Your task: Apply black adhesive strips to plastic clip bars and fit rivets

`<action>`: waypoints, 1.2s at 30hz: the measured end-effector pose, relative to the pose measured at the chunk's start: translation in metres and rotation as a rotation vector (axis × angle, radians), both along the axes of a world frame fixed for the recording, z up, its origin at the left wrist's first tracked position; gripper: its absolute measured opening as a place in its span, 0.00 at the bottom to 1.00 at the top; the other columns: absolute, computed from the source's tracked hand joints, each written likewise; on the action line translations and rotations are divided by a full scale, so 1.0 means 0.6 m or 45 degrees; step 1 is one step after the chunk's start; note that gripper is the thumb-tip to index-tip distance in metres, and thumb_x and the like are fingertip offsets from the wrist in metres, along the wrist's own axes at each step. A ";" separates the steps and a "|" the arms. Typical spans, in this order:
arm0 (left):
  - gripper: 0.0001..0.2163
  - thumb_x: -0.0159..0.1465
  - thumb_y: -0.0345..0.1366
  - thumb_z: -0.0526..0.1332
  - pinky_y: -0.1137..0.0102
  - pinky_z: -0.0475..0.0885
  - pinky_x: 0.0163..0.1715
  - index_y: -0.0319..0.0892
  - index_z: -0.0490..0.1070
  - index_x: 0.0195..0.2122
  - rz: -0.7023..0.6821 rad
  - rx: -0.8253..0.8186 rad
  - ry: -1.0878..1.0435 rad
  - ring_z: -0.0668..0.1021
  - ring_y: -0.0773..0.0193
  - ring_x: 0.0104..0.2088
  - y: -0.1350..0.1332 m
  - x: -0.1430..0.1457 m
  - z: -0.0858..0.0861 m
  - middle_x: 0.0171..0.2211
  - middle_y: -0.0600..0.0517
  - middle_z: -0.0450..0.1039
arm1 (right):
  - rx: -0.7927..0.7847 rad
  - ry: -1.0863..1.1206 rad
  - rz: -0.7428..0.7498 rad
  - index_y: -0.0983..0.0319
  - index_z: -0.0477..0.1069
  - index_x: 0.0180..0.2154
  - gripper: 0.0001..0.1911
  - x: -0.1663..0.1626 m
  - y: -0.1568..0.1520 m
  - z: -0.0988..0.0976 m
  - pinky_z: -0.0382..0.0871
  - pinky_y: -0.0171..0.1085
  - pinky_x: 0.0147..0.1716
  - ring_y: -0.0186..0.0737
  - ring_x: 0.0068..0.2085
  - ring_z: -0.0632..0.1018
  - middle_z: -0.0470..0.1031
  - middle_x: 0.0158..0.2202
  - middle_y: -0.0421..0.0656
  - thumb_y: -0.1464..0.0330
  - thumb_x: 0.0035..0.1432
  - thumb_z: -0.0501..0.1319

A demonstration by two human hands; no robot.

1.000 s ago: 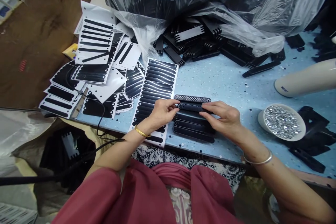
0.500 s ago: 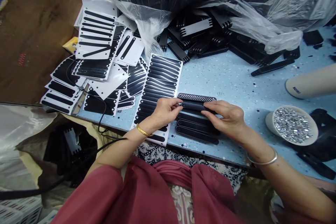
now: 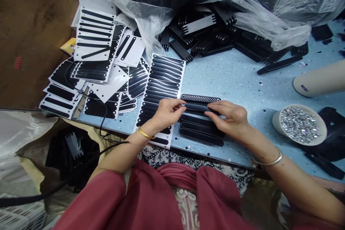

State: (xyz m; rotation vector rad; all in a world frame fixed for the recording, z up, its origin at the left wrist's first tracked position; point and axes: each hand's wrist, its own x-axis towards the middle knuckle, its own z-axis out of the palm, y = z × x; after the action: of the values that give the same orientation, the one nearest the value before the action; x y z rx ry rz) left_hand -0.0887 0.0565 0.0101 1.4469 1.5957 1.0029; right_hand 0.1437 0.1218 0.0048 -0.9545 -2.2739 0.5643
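Observation:
A long black strip (image 3: 197,108) with rounded ends stretches between my hands, low over a row of black bars (image 3: 202,137). My left hand (image 3: 170,114) pinches at its left end, thumb against fingertips. Thumb and fingers of my right hand (image 3: 231,115) close on its right part and hide that end. Just beyond the strip lies a bar with a lattice-patterned face (image 3: 201,98). To the left, partly under my left wrist, is a white sheet of black strips (image 3: 164,79). Whether the strip touches a bar below is hard to see.
More strip sheets (image 3: 94,36) are heaped at left, with a black cable (image 3: 101,129) across the edge. Black plastic parts (image 3: 199,39) and clear plastic bags (image 3: 153,25) fill the back. At right are a bowl of small metal pieces (image 3: 302,124) and a pale cylinder (image 3: 320,81).
Both hands keep their grip on the strip near the lattice-faced bar, almost in the same place. The whole view has shifted slightly.

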 end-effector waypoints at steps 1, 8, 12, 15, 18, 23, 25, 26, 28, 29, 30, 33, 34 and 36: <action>0.10 0.61 0.34 0.61 0.72 0.74 0.26 0.37 0.81 0.38 -0.006 0.005 0.006 0.78 0.66 0.24 0.001 0.000 0.000 0.23 0.50 0.78 | -0.003 -0.002 -0.001 0.56 0.81 0.34 0.07 0.000 0.000 0.000 0.79 0.44 0.36 0.45 0.34 0.83 0.83 0.34 0.45 0.63 0.58 0.64; 0.08 0.62 0.34 0.61 0.75 0.70 0.21 0.39 0.79 0.31 0.043 -0.093 -0.143 0.77 0.70 0.20 0.011 0.002 0.002 0.21 0.53 0.76 | 0.014 0.011 -0.004 0.57 0.81 0.35 0.08 -0.001 -0.001 -0.004 0.79 0.44 0.37 0.46 0.35 0.82 0.83 0.35 0.46 0.64 0.59 0.64; 0.05 0.60 0.32 0.63 0.76 0.69 0.20 0.39 0.79 0.31 0.071 -0.152 -0.214 0.75 0.71 0.19 0.014 0.004 0.005 0.20 0.54 0.75 | 0.028 0.034 0.015 0.58 0.81 0.35 0.07 0.000 0.000 -0.005 0.79 0.44 0.36 0.46 0.34 0.82 0.83 0.34 0.46 0.65 0.59 0.64; 0.05 0.60 0.32 0.63 0.75 0.69 0.20 0.38 0.78 0.31 0.081 -0.170 -0.241 0.76 0.71 0.20 0.016 0.006 0.008 0.21 0.53 0.75 | 0.044 0.064 0.030 0.58 0.81 0.36 0.06 0.000 0.002 -0.005 0.79 0.43 0.35 0.45 0.34 0.82 0.83 0.34 0.46 0.66 0.58 0.65; 0.04 0.58 0.31 0.64 0.76 0.68 0.18 0.37 0.77 0.29 0.090 -0.179 -0.266 0.76 0.70 0.19 0.019 0.008 0.009 0.21 0.52 0.74 | 0.032 0.099 0.055 0.59 0.82 0.36 0.06 0.004 0.004 -0.006 0.79 0.42 0.35 0.44 0.34 0.82 0.83 0.34 0.47 0.66 0.58 0.66; 0.04 0.56 0.31 0.64 0.78 0.67 0.17 0.38 0.76 0.26 0.090 -0.158 -0.252 0.76 0.71 0.19 0.025 0.009 0.008 0.20 0.53 0.74 | -0.070 0.126 0.089 0.60 0.82 0.39 0.09 0.013 0.008 -0.007 0.80 0.42 0.37 0.44 0.36 0.83 0.83 0.36 0.48 0.63 0.59 0.67; 0.04 0.56 0.31 0.63 0.78 0.67 0.17 0.38 0.76 0.25 0.095 -0.139 -0.236 0.77 0.70 0.19 0.025 0.010 0.007 0.20 0.53 0.73 | -0.138 0.131 0.088 0.59 0.82 0.40 0.10 0.015 0.008 -0.007 0.80 0.42 0.37 0.43 0.36 0.83 0.83 0.36 0.47 0.62 0.59 0.67; 0.04 0.56 0.31 0.63 0.78 0.67 0.17 0.38 0.76 0.25 0.095 -0.130 -0.231 0.77 0.70 0.19 0.025 0.010 0.006 0.19 0.53 0.73 | -0.166 0.140 0.084 0.59 0.82 0.40 0.10 0.016 0.008 -0.007 0.80 0.42 0.37 0.43 0.36 0.83 0.83 0.37 0.47 0.62 0.59 0.66; 0.05 0.56 0.32 0.63 0.78 0.67 0.17 0.39 0.75 0.25 0.089 -0.111 -0.220 0.77 0.69 0.20 0.025 0.010 0.004 0.19 0.54 0.72 | -0.218 0.162 0.068 0.59 0.82 0.41 0.10 0.017 0.006 -0.007 0.80 0.42 0.38 0.43 0.36 0.83 0.83 0.37 0.47 0.63 0.59 0.66; 0.05 0.56 0.32 0.63 0.78 0.67 0.17 0.39 0.75 0.25 0.084 -0.101 -0.215 0.77 0.69 0.20 0.024 0.009 0.003 0.19 0.54 0.72 | -0.240 0.169 0.056 0.59 0.82 0.41 0.10 0.017 0.005 -0.006 0.80 0.42 0.38 0.43 0.36 0.83 0.83 0.37 0.47 0.63 0.60 0.66; 0.05 0.56 0.32 0.63 0.77 0.67 0.17 0.39 0.75 0.25 0.079 -0.091 -0.209 0.77 0.69 0.20 0.024 0.009 0.003 0.18 0.54 0.72 | -0.260 0.172 0.045 0.58 0.82 0.41 0.09 0.017 0.004 -0.006 0.80 0.42 0.38 0.42 0.37 0.83 0.83 0.38 0.47 0.64 0.60 0.66; 0.05 0.56 0.32 0.63 0.77 0.67 0.17 0.39 0.75 0.25 0.069 -0.075 -0.204 0.77 0.69 0.19 0.024 0.009 0.003 0.18 0.54 0.72 | -0.270 0.154 0.042 0.58 0.82 0.41 0.09 0.016 0.004 -0.008 0.80 0.42 0.38 0.43 0.37 0.83 0.83 0.38 0.46 0.64 0.60 0.65; 0.05 0.56 0.32 0.63 0.77 0.67 0.17 0.39 0.76 0.25 0.069 -0.074 -0.205 0.77 0.69 0.19 0.024 0.008 0.003 0.18 0.54 0.72 | -0.247 0.147 0.054 0.58 0.82 0.41 0.09 0.016 0.004 -0.009 0.80 0.43 0.39 0.43 0.37 0.83 0.83 0.38 0.47 0.64 0.60 0.65; 0.04 0.56 0.31 0.63 0.77 0.67 0.17 0.38 0.76 0.25 0.068 -0.074 -0.209 0.77 0.68 0.20 0.024 0.008 0.003 0.19 0.54 0.72 | -0.186 0.134 0.090 0.59 0.82 0.41 0.10 0.017 0.005 -0.012 0.80 0.44 0.40 0.45 0.38 0.83 0.83 0.39 0.48 0.65 0.60 0.64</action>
State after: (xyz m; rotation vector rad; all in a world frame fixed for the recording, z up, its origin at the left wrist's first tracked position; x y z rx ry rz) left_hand -0.0836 0.0710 0.0121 1.2554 1.5383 1.0692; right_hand 0.1541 0.1248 -0.0021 -0.8943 -2.2032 0.8015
